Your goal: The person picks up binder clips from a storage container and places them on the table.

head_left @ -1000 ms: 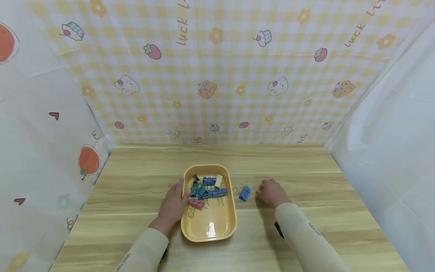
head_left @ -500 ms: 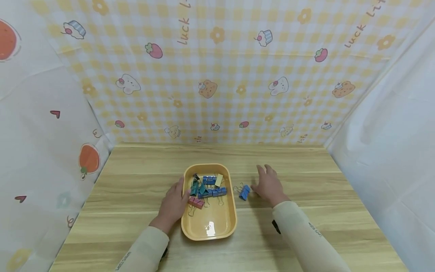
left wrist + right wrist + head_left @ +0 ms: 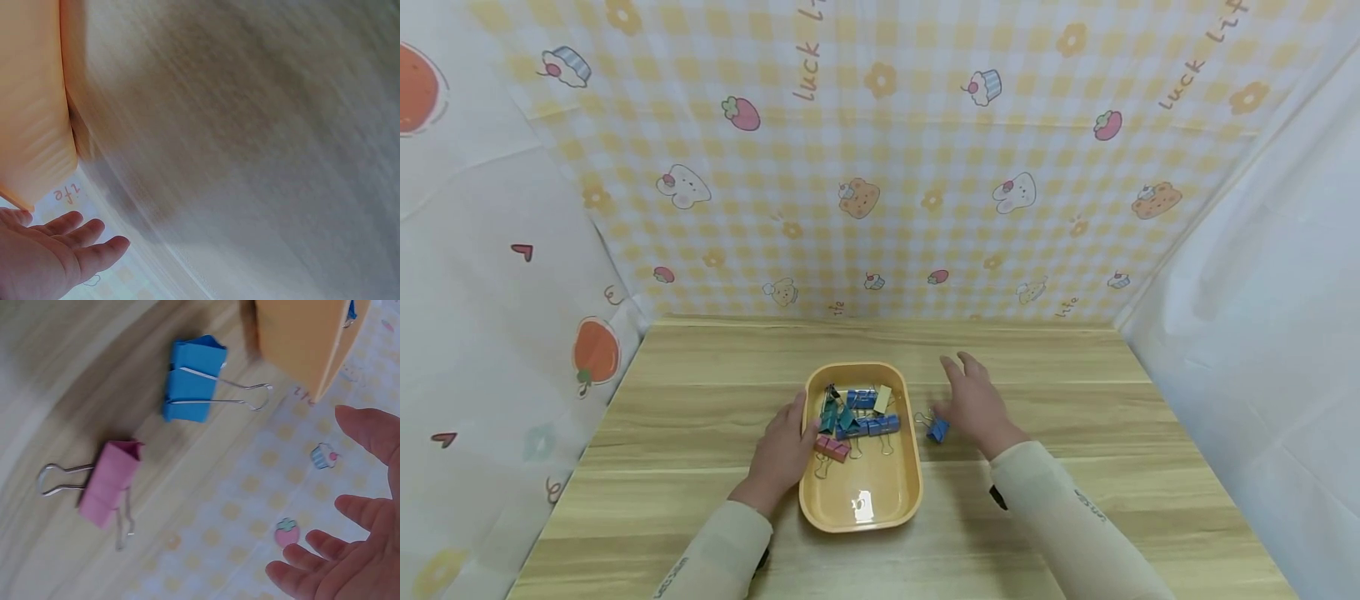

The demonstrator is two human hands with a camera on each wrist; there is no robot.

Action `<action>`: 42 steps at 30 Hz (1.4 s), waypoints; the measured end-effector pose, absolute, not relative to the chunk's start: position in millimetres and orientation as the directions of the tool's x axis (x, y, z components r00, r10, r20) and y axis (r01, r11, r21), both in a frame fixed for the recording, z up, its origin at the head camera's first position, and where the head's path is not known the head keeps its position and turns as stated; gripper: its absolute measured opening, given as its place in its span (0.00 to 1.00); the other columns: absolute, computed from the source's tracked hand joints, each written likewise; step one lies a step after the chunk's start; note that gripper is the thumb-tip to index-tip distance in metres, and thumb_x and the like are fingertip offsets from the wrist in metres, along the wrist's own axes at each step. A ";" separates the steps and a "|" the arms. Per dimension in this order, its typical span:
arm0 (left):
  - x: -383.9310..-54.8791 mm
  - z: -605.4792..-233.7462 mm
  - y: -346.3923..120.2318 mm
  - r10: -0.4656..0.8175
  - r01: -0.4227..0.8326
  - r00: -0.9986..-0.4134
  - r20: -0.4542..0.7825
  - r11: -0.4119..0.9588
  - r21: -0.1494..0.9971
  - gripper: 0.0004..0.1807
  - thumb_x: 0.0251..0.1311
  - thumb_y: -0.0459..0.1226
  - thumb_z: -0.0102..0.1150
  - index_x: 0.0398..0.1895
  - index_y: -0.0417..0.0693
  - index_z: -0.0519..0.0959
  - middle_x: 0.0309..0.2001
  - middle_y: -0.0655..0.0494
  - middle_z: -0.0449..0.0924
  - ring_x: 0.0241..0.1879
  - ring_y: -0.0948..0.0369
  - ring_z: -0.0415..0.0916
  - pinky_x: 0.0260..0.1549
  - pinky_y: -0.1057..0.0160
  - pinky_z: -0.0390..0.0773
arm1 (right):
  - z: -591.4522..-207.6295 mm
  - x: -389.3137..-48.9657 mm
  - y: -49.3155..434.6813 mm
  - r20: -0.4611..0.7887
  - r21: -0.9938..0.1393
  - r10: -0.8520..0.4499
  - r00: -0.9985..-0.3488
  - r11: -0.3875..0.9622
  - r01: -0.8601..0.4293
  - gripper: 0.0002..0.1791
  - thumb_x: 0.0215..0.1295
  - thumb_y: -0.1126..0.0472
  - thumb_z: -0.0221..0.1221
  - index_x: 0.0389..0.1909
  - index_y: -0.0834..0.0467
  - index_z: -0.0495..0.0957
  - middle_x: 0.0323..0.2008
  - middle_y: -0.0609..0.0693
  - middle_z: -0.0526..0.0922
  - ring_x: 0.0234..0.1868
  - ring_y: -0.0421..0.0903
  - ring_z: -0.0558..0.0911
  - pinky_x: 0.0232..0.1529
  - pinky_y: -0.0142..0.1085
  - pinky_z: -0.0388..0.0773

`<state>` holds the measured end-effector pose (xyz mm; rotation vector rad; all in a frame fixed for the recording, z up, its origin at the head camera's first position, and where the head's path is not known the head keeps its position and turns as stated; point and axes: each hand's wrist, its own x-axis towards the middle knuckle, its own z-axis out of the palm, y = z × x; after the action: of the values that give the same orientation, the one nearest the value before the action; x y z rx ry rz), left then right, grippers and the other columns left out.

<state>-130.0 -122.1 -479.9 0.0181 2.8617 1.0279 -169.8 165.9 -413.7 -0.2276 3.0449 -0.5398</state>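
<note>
My left hand (image 3: 784, 450) rests at the left side of a yellow tray (image 3: 860, 525), thumb over the rim and the other fingers loosely extended outside it, as the left wrist view shows. Right of the tray, a blue binder clip (image 3: 937, 430) lies on the table, partly covered by my right hand (image 3: 976, 406). That hand hovers with fingers spread and holds nothing. In the right wrist view a pink binder clip (image 3: 111, 482) lies near the blue one; the right hand hides it from the head view.
Inside the tray are several binder clips: blue clips (image 3: 883, 426), green clips (image 3: 828, 418), a yellow clip (image 3: 883, 399), a pinkish-red clip (image 3: 832, 448) and a small dark one (image 3: 832, 392). A checked cloth (image 3: 925, 242) hangs behind the wooden table (image 3: 715, 367).
My right hand has let go of the pink binder clip, opened its fingers and shifted left, over the blue clip's edge. The left hand and tray stay put.
</note>
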 end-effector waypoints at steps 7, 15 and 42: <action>-130.0 -481.5 -122.6 0.047 -0.016 -0.995 -0.082 0.772 0.635 0.35 0.73 0.47 0.42 0.76 0.41 0.48 0.69 0.32 0.58 0.67 0.35 0.58 0.61 0.34 0.61 | -404.5 -168.9 150.6 -0.006 -0.381 -0.222 -0.975 0.902 -0.203 0.45 0.55 0.56 0.69 0.72 0.58 0.60 0.72 0.63 0.54 0.71 0.63 0.57 0.61 0.55 0.70; -130.5 -483.8 -123.0 0.049 -0.012 -0.996 -0.079 0.775 0.632 0.35 0.73 0.47 0.42 0.76 0.41 0.48 0.69 0.33 0.58 0.66 0.36 0.58 0.61 0.35 0.62 | -399.7 -169.3 133.7 0.008 -0.364 -0.313 -0.950 0.884 -0.294 0.44 0.56 0.56 0.69 0.72 0.56 0.60 0.72 0.61 0.56 0.71 0.61 0.59 0.62 0.53 0.69; -130.5 -484.0 -122.7 0.042 -0.009 -0.997 -0.066 0.775 0.632 0.35 0.73 0.47 0.43 0.76 0.41 0.49 0.68 0.32 0.60 0.66 0.36 0.60 0.60 0.36 0.63 | -402.2 -176.5 97.1 -0.026 -0.261 -0.472 -0.881 0.854 -0.450 0.40 0.56 0.55 0.69 0.70 0.52 0.65 0.71 0.59 0.60 0.70 0.58 0.62 0.65 0.49 0.67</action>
<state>-130.5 -122.7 -484.0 0.0263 2.8875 1.0290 -176.5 97.1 -402.2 -0.7319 2.9393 -0.3801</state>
